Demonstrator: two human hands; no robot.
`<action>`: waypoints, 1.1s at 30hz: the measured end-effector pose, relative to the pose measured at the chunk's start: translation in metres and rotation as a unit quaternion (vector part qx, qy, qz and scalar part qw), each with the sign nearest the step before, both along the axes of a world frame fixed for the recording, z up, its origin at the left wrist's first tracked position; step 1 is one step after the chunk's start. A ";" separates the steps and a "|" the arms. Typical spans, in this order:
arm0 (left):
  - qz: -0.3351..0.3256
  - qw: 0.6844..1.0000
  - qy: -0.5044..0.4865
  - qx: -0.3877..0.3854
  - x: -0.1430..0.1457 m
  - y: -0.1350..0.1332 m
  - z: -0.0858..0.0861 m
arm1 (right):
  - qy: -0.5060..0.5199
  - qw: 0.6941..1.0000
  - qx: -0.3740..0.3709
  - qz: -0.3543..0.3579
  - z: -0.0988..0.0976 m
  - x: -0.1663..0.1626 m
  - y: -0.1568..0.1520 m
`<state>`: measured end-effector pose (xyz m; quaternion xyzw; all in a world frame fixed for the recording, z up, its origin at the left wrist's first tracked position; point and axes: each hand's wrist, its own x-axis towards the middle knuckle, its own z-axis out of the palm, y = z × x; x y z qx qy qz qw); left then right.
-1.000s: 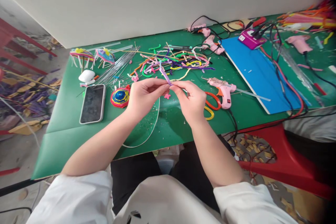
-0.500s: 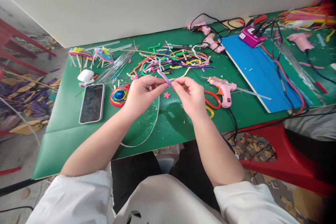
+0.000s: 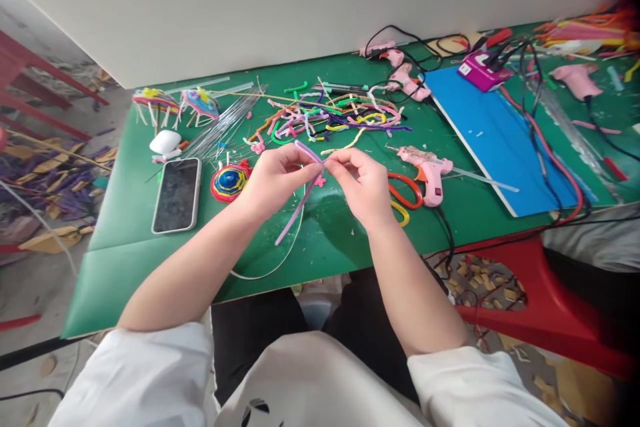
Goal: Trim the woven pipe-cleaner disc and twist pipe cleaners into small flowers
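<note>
- Grip of the left hand [image 3: 276, 181], at the centre of the frame: thumb and forefinger pinched together, clamped on a lilac pipe cleaner [image 3: 290, 221].
- Grip of the right hand [image 3: 361, 181], just to the right: thumb and fingertips also together, closed on the same pipe cleaner where the two hands meet.
- The pipe cleaner is held above the green tabletop [image 3: 125, 213], near the middle of the frame, with its bend at the fingertips.
- One short end points toward the upper left; the longer part slants down to the lower left, its long axis diagonal and its free tip toward the bottom of the frame. Together they make a V opening leftward.
- Just below the fingertips shows a small pink flower [image 3: 321, 181]; a white cord [image 3: 295, 240] curves behind the longer part.
- Left of the left hand sit a striped, umbrella-like piece [image 3: 230, 181] and a phone [image 3: 176, 195].
- Beside the right hand are the scissors handles [image 3: 413, 195] and a pink glue gun [image 3: 430, 177].
- Toward the upper centre lies a tangle of coloured pipe cleaners [image 3: 340, 117].
</note>
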<state>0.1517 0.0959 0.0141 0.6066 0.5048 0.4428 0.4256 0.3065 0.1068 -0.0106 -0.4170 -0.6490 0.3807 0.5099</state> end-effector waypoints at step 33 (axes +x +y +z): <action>0.034 0.993 0.057 0.097 0.007 -0.007 0.001 | 0.054 0.995 -0.086 -0.006 -0.005 -0.007 0.002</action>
